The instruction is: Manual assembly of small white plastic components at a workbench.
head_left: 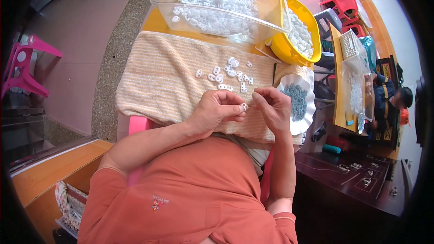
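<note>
A person in an orange shirt works over a striped beige towel (pixel 167 77) spread across a small surface. The left hand (pixel 216 110) pinches a small white plastic piece (pixel 244 106) between thumb and fingertips, its fingers closed on it, at the near edge of the towel. The right hand (pixel 272 106) meets it from the right, its fingers curled and drawn together just beside the same piece; whether they hold anything of their own cannot be told.

A scatter of loose white pieces (pixel 230 74) lies on the towel just beyond the hands. At the far edge of the surface, a clear plastic tub (pixel 167 11) holds a heap of the same white parts, and a yellow bowl (pixel 289 49) with more of them stands at the far right corner. A white scalloped dish (pixel 309 117) of small grey parts sits at the right edge, near the right hand.
</note>
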### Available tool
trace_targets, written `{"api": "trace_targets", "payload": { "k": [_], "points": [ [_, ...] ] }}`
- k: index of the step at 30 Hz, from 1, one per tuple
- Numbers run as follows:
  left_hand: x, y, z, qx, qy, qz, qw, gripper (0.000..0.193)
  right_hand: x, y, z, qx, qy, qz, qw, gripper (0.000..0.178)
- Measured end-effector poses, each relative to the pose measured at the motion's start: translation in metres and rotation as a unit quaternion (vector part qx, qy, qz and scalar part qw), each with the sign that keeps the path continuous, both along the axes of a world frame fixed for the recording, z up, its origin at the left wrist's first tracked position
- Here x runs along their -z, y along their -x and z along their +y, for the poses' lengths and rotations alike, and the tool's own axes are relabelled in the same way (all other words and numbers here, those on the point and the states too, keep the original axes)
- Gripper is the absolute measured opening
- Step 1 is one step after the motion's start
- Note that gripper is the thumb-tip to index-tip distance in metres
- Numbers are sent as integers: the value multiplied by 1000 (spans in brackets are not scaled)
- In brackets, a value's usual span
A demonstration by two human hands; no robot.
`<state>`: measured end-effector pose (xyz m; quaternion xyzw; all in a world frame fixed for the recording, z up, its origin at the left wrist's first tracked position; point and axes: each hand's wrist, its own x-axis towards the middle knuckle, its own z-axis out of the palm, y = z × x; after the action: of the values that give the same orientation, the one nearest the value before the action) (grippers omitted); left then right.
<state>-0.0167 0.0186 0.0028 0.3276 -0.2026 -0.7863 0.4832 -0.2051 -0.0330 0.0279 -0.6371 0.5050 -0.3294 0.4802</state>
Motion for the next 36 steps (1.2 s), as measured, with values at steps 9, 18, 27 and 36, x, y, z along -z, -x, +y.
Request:
{"api": "trace_targets", "payload": {
  "k": [9, 18, 27, 36],
  "points": [
    [-1, 0, 2, -9, 32, 2, 999, 14, -8, -24, -23, -52, 53, 91, 993, 11],
    [-10, 1, 7, 1, 52, -24, 998, 12, -3, -55, -51, -249, 191, 171, 934, 20],
    [-14, -1, 6, -4, 64, -17, 998, 13, 8, -60, -54, -285, 253, 226, 896, 23],
    [-13, -3, 5, -12, 66, -7, 998, 12, 3, -24, -27, -63, -46, -35, 996, 20]
  ]
}}
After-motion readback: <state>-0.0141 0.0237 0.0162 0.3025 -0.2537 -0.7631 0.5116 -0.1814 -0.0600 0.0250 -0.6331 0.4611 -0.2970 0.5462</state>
